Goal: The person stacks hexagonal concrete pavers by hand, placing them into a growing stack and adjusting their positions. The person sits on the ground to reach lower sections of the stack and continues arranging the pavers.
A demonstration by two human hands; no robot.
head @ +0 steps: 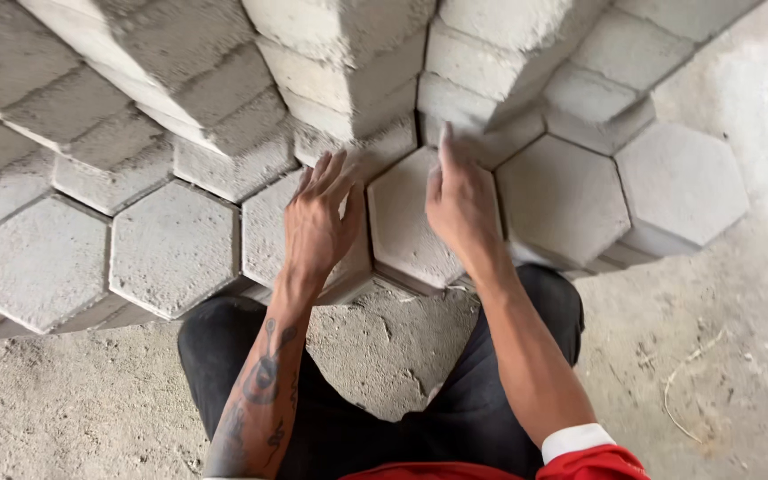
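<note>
While squatting in black trousers (491,391) on the dusty concrete floor (73,409), facing a stack of grey hexagonal concrete paving blocks (171,244) set on edge, flat faces outward. Working on the front row, at the pale grey hexagonal block (406,227) standing in the middle, between the knees and just above the floor. Left hand (317,222), on a tattooed forearm, laid flat with fingers spread across the neighbouring hexagonal block (264,236) and its thumb reaching over the seam towards the middle one; grip wide, holding nothing. Right hand (460,204), on an arm with a red sleeve and white cuff (580,444), pressed along the right edge of the middle block, forefinger stretched up to the seam under the row above; grip likewise wide and empty. Judged as a step of seating or feeling out that block, not lifting it. Any shift of it calls for fingers hooked round both side edges, and care for the upper rows (331,71) leaning overhead. No packages, labels or signs to be seen anywhere; only bare concrete, and a thin dry stalk (682,382) lying on the floor to the right.
</note>
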